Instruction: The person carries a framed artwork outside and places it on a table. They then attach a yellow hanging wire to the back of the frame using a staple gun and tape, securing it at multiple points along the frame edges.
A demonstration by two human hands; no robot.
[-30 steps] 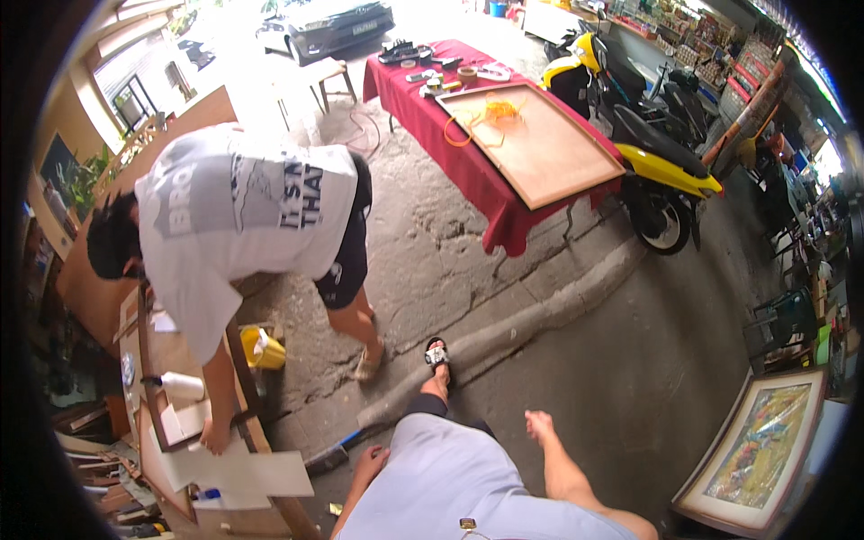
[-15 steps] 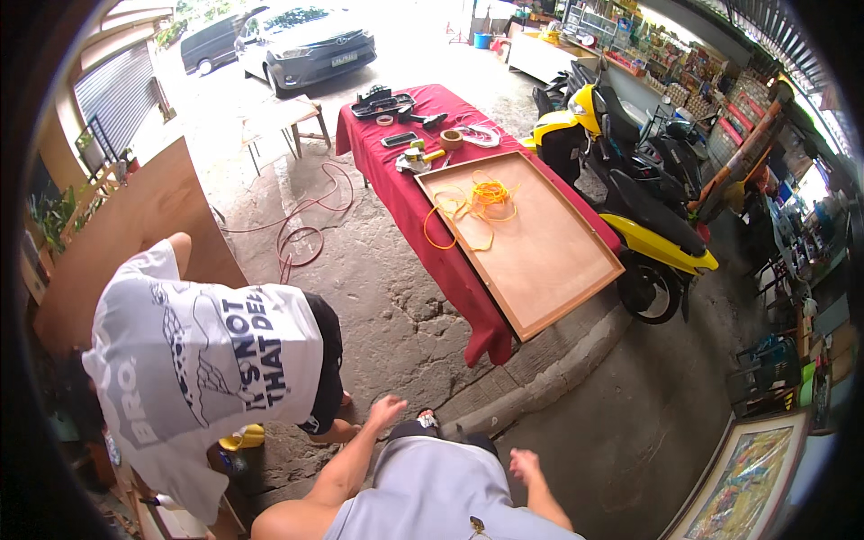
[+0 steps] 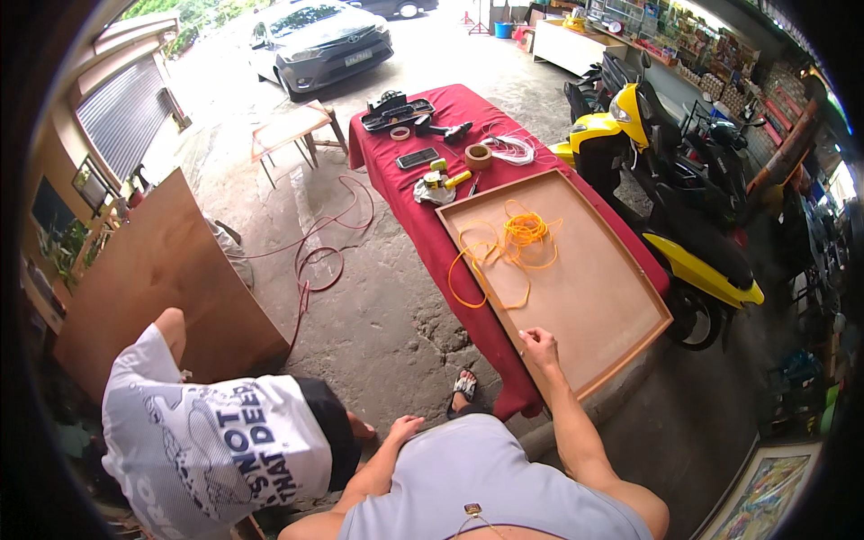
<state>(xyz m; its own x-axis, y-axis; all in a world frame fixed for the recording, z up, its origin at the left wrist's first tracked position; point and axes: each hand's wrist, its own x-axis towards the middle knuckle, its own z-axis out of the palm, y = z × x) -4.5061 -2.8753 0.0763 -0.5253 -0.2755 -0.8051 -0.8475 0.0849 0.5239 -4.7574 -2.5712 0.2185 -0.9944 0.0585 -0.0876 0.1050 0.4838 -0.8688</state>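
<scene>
My right hand (image 3: 540,349) reaches out over the left edge of a shallow wooden framed panel (image 3: 594,337), its fingers curled in. Whether something small sits in them, I cannot make out. On the panel lies a loose tangle of orange cord (image 3: 526,232), farther off than this hand. Low beside my waist hangs my left hand (image 3: 405,428), its fingers loosely stretched and holding nothing. The panel rests on a table with a red cloth (image 3: 409,202) and overhangs its near end.
Tape rolls (image 3: 478,157), a phone (image 3: 418,158), a yellow-handled tool (image 3: 457,179) and white cord (image 3: 511,150) lie on the cloth. A person in a white shirt (image 3: 216,441) bends at my left by a plywood sheet (image 3: 180,288). A red hose (image 3: 317,268) crosses the floor; yellow motorbikes (image 3: 688,261) stand right.
I have moved closer to the table. My right hand has swung forward from beside my body to over the panel. The left hand stays low. The person in white has shifted lower in view.
</scene>
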